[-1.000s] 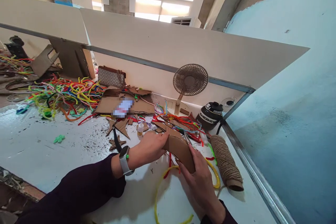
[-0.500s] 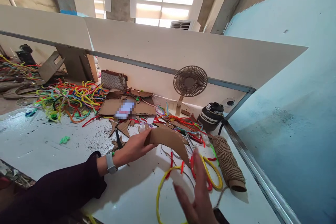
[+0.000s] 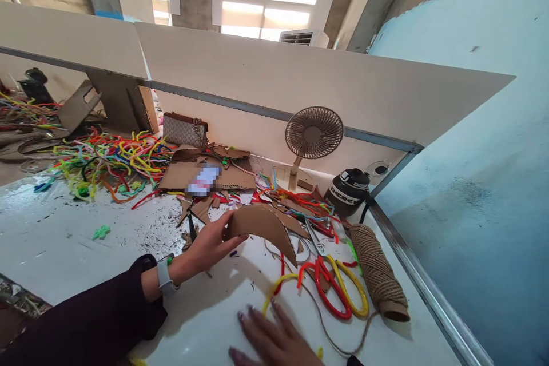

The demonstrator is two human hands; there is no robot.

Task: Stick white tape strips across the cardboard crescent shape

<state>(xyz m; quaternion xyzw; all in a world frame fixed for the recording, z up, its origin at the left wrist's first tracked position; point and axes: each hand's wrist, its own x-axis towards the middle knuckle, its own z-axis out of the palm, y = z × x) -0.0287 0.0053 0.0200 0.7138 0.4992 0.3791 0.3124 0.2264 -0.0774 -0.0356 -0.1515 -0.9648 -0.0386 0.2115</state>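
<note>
My left hand (image 3: 210,249) holds a crescent-shaped piece of brown cardboard (image 3: 268,224) by its left end, thumb below and fingers behind. The piece is raised above the white table. My right hand (image 3: 274,334) is low in the view, its fingers spread over the tabletop and slightly blurred. A yellow pipe cleaner (image 3: 274,290) runs up from its fingertips; whether they touch it I cannot tell. Short red pipe cleaner bits lie near its upper end. To the right rest scissors (image 3: 316,240) with one red and one yellow handle.
A roll of twine (image 3: 377,266) lies at the right edge, its loose strand curling across the table. Behind are a small fan (image 3: 314,132), a black jar (image 3: 347,191), cardboard scraps and a phone (image 3: 205,180). A heap of coloured pipe cleaners (image 3: 115,163) and a green flower (image 3: 102,233) are left.
My right hand has dropped left and down from beside the scissors to the tabletop, over the yellow pipe cleaner. My left hand has shifted slightly left with the cardboard crescent.
</note>
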